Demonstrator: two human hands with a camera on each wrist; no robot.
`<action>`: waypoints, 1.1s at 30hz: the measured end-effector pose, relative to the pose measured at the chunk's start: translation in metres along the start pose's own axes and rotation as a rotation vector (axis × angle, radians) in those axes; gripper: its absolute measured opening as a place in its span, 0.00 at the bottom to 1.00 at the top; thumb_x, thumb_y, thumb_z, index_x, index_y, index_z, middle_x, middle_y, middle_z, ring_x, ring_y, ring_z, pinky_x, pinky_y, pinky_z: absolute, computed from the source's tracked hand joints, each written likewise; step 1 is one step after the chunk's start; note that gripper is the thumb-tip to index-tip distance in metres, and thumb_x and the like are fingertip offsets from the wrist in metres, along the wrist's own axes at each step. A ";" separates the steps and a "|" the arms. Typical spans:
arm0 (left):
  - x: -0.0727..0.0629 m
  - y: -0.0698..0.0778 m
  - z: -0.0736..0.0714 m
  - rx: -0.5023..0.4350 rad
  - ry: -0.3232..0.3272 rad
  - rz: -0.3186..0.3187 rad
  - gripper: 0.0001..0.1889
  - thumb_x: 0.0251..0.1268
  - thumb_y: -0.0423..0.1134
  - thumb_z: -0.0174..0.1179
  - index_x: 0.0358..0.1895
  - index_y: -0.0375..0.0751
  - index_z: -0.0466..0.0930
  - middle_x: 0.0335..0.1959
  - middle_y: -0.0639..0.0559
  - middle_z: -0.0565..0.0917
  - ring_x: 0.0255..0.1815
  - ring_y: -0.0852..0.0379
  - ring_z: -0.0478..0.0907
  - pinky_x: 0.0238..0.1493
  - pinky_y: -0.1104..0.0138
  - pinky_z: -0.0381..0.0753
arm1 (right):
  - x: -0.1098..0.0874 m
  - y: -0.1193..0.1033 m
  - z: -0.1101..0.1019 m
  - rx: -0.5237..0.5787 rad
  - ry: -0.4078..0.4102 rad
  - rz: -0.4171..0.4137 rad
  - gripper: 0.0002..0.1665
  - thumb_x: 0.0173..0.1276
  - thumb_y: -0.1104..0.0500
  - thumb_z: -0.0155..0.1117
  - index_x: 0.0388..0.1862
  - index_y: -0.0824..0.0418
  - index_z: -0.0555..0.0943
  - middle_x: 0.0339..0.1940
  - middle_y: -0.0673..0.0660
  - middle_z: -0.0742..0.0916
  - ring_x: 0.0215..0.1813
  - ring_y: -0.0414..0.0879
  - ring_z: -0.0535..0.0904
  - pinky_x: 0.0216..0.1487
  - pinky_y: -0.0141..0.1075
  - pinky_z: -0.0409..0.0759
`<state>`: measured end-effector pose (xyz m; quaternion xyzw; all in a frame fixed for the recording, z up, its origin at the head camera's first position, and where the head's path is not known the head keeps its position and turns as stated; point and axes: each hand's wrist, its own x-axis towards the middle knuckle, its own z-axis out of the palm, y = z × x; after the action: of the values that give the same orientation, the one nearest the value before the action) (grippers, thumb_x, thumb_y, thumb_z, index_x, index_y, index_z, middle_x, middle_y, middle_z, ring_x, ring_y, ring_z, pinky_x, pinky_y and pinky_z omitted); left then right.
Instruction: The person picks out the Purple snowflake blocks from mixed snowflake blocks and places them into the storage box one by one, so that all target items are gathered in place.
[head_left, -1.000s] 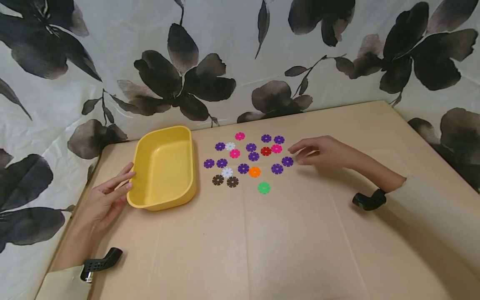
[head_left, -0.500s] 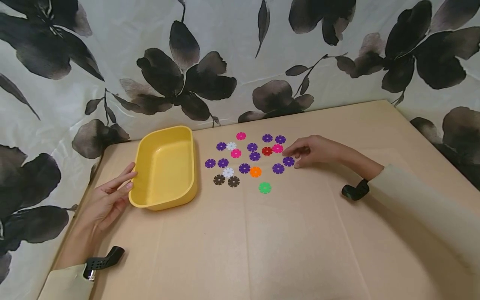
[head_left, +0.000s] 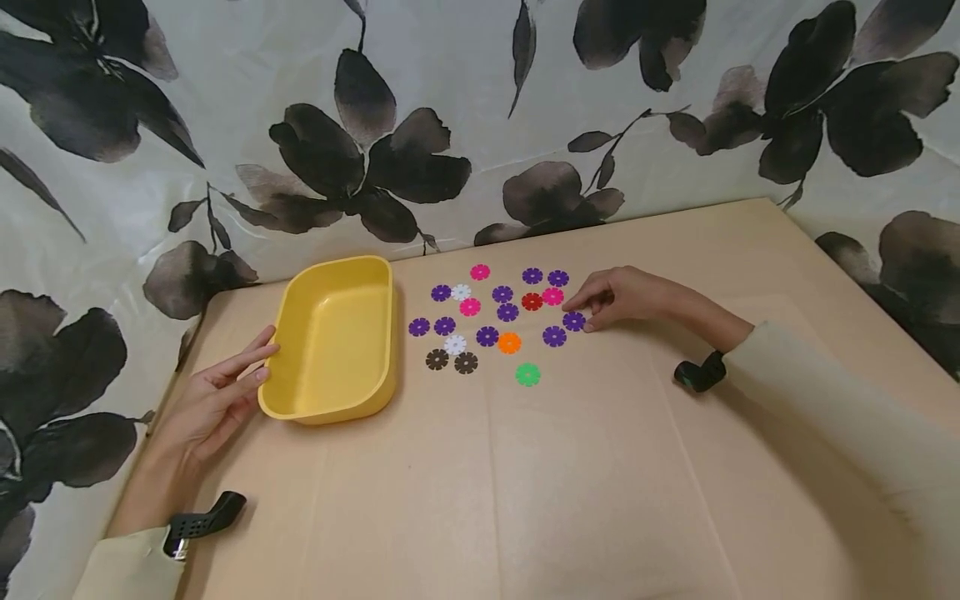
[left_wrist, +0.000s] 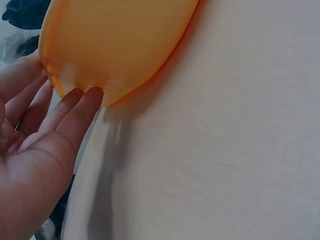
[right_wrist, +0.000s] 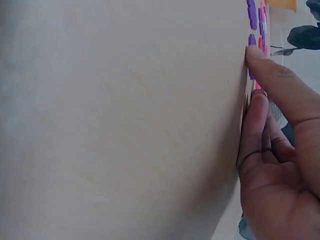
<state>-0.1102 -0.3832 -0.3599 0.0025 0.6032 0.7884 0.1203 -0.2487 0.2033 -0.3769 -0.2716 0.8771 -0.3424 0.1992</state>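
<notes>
My left hand [head_left: 221, 400] touches the left side of a yellow plastic tray [head_left: 387, 367] with fairly straight fingertips. In the left wrist view, fingertips [left_wrist: 92, 95] lie against the tray's near corner [left_wrist: 120, 50]. My right hand [head_left: 633, 298] is low over the table around a purple notched disc [head_left: 573, 322], thumb on its near side, index finger beyond. In the right wrist view, the thumb tip overlaps that purple disc [right_wrist: 251, 39], and a gap parts thumb from index finger. Beside it lie a pink disc [head_left: 552, 296] and another purple disc [head_left: 554, 337].
Several more flat notched discs lie between tray and right hand, among them a green disc [head_left: 528, 375], an orange disc [head_left: 509, 342] and a red disc [head_left: 532, 302]. The beige table [head_left: 600, 483] meets a floral cloth [head_left: 487, 125] behind and at the sides.
My right hand has moved left and down to the purple disc, its thumb coming up to the disc's edge. The tray has shifted slightly right, with my left hand at its side.
</notes>
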 end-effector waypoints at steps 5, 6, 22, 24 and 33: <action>0.000 0.000 0.000 0.013 0.024 0.032 0.21 0.76 0.22 0.49 0.68 0.34 0.75 0.72 0.66 0.73 0.66 0.67 0.76 0.59 0.68 0.81 | 0.003 -0.001 -0.001 -0.014 -0.007 -0.029 0.22 0.59 0.63 0.79 0.54 0.55 0.89 0.44 0.55 0.86 0.40 0.49 0.78 0.39 0.27 0.82; 0.000 0.000 0.000 0.011 0.026 0.038 0.21 0.76 0.21 0.49 0.68 0.33 0.75 0.72 0.66 0.73 0.66 0.67 0.76 0.59 0.68 0.81 | 0.003 -0.002 -0.002 -0.018 -0.008 -0.032 0.22 0.59 0.63 0.79 0.54 0.55 0.89 0.44 0.55 0.86 0.40 0.49 0.78 0.38 0.27 0.82; 0.002 -0.001 -0.001 0.019 0.027 0.029 0.21 0.77 0.22 0.49 0.69 0.34 0.74 0.74 0.65 0.71 0.66 0.65 0.77 0.58 0.67 0.81 | 0.000 -0.010 -0.001 -0.159 0.009 -0.038 0.18 0.58 0.56 0.81 0.47 0.55 0.88 0.38 0.50 0.85 0.39 0.45 0.81 0.42 0.32 0.85; 0.003 -0.001 -0.001 0.013 0.011 0.037 0.21 0.76 0.21 0.48 0.69 0.33 0.74 0.74 0.64 0.71 0.66 0.64 0.77 0.58 0.66 0.81 | -0.002 -0.012 -0.002 -0.170 0.017 -0.045 0.18 0.59 0.58 0.79 0.48 0.56 0.87 0.38 0.49 0.87 0.39 0.44 0.82 0.43 0.33 0.86; 0.002 0.000 -0.003 -0.021 -0.004 0.028 0.22 0.76 0.20 0.48 0.68 0.34 0.75 0.73 0.65 0.72 0.65 0.64 0.77 0.58 0.66 0.80 | -0.005 -0.010 -0.006 -0.226 0.053 -0.019 0.22 0.61 0.65 0.72 0.56 0.58 0.87 0.40 0.50 0.90 0.39 0.44 0.83 0.46 0.37 0.88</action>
<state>-0.1131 -0.3859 -0.3611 0.0115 0.5947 0.7963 0.1104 -0.2447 0.2033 -0.3651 -0.2916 0.9124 -0.2504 0.1408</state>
